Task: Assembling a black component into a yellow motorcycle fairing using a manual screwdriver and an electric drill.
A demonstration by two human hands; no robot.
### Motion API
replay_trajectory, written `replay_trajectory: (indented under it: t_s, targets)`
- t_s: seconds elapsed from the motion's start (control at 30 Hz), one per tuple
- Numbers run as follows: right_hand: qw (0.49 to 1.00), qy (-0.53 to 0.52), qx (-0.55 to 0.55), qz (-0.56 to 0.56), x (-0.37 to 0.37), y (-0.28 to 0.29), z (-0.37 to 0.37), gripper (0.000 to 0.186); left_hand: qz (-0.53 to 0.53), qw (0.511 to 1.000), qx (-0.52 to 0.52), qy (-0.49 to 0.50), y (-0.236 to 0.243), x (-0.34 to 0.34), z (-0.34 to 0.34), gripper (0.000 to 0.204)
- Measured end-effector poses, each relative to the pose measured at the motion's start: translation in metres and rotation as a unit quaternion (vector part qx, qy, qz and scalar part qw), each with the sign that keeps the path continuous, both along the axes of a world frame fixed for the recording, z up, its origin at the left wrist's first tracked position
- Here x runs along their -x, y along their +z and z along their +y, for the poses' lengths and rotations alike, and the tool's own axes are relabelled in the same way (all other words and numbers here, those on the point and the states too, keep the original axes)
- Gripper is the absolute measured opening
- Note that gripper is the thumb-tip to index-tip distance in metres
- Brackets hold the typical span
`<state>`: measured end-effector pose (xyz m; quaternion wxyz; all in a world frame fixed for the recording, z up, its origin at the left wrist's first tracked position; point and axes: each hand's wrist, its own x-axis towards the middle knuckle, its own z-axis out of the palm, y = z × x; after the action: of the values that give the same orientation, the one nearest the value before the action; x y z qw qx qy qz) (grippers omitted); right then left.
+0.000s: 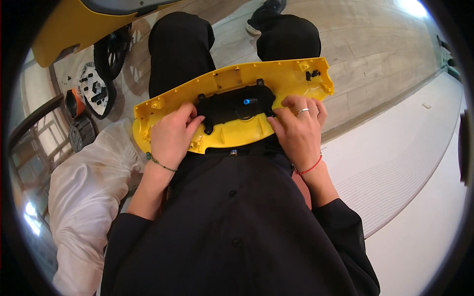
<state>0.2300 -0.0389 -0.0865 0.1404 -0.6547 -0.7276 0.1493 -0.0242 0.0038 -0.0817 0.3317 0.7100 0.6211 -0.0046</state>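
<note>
A curved yellow plastic panel (237, 135) lies across my lap, its ribbed inner side up. In its middle sits a black plastic unit (227, 106) with mounting tabs, a short black cable and a blue-tipped connector (247, 101). My left hand (172, 133) is at the unit's left end, thumb and forefinger closed by its tabs. At the opposite end, my right hand (300, 130) has its thumb and bent fingers on the unit's right edge. The fingertips partly hide what they touch. A small black fitting (312, 75) sits at the panel's far right corner.
A large yellow part (94, 29) stands at the upper left, near a black wheel (117, 54). Beside it are a white bag with small black parts (94, 89), an orange-and-black ring (74, 103) and a grey ribbed round piece (82, 134). White fabric (89, 187) lies close on my left.
</note>
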Motion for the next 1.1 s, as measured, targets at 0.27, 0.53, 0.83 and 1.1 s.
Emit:
replay_trajectory:
  t_s: [0.27, 0.53, 0.83, 1.1]
  targets:
    - [1.000, 0.000, -0.012, -0.008, 0.000, -0.001, 0.001, 0.014, -0.032, 0.999, 0.011, 0.017, -0.003, 0.002, 0.004, 0.019]
    - [1.000, -0.001, -0.016, -0.017, 0.003, -0.003, 0.000, 0.014, -0.062, 0.997, 0.024, 0.036, -0.004, 0.002, 0.005, 0.019]
    - [1.000, 0.003, 0.015, 0.001, 0.001, 0.007, 0.004, 0.017, -0.065, 0.996, 0.038, 0.038, -0.003, 0.003, 0.005, 0.019]
    - [0.988, -0.098, -0.094, 0.074, -0.016, 0.012, -0.009, 0.021, -0.077, 0.995, 0.051, 0.044, -0.006, 0.005, 0.007, 0.019]
